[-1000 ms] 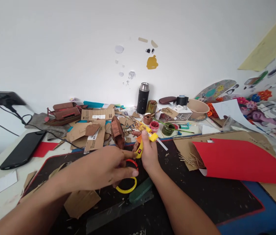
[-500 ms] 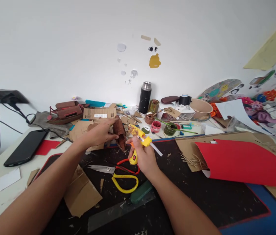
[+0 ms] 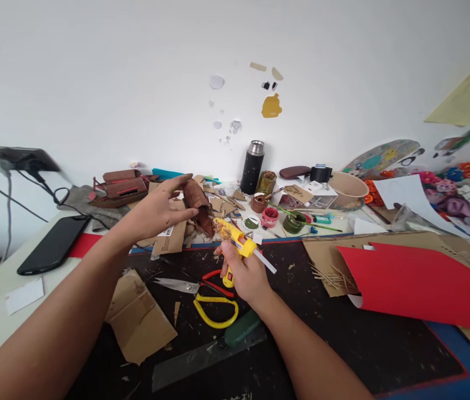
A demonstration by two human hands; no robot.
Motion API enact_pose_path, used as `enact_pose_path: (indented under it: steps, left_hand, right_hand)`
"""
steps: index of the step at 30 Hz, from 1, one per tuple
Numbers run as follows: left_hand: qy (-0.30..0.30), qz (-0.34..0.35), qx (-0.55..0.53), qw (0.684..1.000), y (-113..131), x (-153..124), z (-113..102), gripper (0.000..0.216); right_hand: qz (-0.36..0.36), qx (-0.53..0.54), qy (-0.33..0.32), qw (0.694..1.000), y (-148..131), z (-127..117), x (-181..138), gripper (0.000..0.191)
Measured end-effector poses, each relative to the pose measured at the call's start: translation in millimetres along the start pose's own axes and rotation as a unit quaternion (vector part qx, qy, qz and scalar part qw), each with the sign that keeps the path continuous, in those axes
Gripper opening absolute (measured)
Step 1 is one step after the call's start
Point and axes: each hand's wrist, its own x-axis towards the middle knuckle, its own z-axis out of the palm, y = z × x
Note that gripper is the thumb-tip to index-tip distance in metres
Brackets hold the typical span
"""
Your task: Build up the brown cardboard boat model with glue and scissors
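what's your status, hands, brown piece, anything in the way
Left hand at brown boat-shaped piece, grip unclear. Right hand gripping yellow glue gun, front end near piece. Scissors on black mat, not between gun and piece.

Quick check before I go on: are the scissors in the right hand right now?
No, the scissors lie on the dark mat, while the right hand grips the yellow glue gun.

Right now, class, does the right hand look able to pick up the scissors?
Probably not: the right hand is holding the yellow glue gun, so it would likely need freeing first, though the scissors lie close by on the black mat.
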Motion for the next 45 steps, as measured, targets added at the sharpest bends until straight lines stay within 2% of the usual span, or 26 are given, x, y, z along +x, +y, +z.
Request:
enact_pose_path:
  steps: [7, 16, 27, 45]
  left_hand:
    - [-0.006, 0.069, 0.107, 0.992, 30.1, -8.8, -11.3, 0.09]
    - [0.003, 0.089, 0.144, 0.986, 40.4, -13.3, -18.5, 0.087]
    - [0.021, 0.132, 0.167, 0.977, 58.5, -20.8, -19.6, 0.085]
    - [0.001, 0.099, 0.176, 0.979, 61.4, -21.5, -23.4, 0.08]
  right_hand:
    - [-0.011, -0.031, 0.008, 0.999, 1.7, -1.1, -1.1, 0.066]
    - [-0.035, -0.032, 0.013, 0.999, -0.5, -0.4, -0.4, 0.057]
    - [-0.031, -0.067, 0.01, 0.997, 0.7, 0.1, -0.4, 0.059]
    - [-0.033, -0.051, 0.014, 0.998, -1.3, 0.1, 0.0, 0.058]
